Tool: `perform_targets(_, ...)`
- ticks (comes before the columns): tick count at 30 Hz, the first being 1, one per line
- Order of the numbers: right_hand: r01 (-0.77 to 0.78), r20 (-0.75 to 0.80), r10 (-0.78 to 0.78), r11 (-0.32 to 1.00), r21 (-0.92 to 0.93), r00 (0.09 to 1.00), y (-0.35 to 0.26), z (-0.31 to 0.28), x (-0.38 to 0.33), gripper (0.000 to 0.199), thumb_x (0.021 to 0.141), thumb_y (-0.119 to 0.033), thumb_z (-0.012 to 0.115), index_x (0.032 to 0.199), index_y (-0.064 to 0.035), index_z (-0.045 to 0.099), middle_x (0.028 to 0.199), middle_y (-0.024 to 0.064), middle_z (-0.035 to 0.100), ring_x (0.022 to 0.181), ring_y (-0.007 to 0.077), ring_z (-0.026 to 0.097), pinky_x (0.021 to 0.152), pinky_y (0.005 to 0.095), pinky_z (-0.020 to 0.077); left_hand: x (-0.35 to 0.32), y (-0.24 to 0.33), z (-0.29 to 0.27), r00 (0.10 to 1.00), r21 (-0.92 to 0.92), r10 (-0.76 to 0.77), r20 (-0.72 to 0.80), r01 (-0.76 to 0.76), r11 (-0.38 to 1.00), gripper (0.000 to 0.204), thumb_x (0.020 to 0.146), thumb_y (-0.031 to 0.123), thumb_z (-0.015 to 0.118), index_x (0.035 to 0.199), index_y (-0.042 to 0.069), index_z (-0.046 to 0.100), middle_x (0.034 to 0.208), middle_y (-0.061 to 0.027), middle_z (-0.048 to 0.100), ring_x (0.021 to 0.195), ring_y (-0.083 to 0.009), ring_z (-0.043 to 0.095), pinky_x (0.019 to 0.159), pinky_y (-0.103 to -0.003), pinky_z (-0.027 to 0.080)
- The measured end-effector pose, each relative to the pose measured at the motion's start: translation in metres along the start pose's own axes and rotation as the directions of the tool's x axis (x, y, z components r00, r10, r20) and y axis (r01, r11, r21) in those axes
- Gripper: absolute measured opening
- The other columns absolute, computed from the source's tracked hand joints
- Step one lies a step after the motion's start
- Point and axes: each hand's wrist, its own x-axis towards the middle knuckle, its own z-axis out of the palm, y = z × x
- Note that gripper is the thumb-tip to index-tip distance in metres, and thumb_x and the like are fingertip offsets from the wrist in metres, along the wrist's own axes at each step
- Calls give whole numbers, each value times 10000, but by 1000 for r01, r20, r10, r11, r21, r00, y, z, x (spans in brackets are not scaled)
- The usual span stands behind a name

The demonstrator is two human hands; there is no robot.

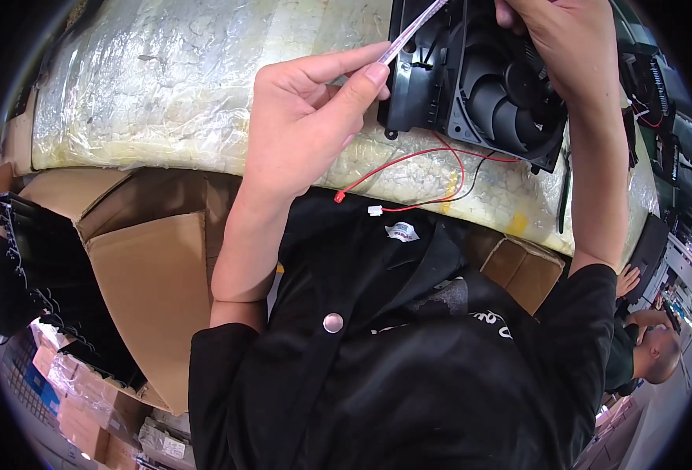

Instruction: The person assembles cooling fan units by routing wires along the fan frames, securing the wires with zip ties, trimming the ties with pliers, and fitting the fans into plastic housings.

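My left hand (315, 117) is closed, pinching a thin, pale flat cable (410, 33) between thumb and forefinger. The cable slants up and right, out of the picture's top edge. Just beyond my fingertips lies a black plastic housing (420, 102) with a black fan (510, 98) set in its right part. My right hand (561, 23) is over the fan's upper side, its fingers curled and partly cut off by the top edge; what they hold is hidden. From the housing's near side hang red and black wires, ending in a red connector (340, 197) and a white connector (375, 211).
The housing rests on a padded surface wrapped in clear plastic film (166, 94). Open cardboard boxes (154, 290) stand below it at left, and another box (522, 270) at right. More black housings (648, 86) sit at the far right. Another person (652, 352) is at lower right.
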Motion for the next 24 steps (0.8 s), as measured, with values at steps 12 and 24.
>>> perform_targets(12, -2, 281, 85, 959, -283, 956, -34, 7, -24, 147, 809, -91, 714, 790, 52, 683, 956, 154, 707, 547, 67, 514, 507, 222, 408, -8, 40, -7, 967, 219, -152, 202, 107, 970, 232, 959, 76, 562, 1114, -56, 674, 778, -79, 692, 634, -105, 660, 556, -226, 526)
perform_targets(24, 202, 390, -32, 893, -403, 920, -25, 0, -18, 167, 754, -92, 699, 762, 71, 665, 744, 197, 673, 654, 274, 653, 629, 335, 506, -16, 25, 21, 946, 737, 220, 236, -322, 594, 287, 869, 27, 612, 1134, -2, 506, 655, -103, 552, 509, -182, 506, 493, -317, 375)
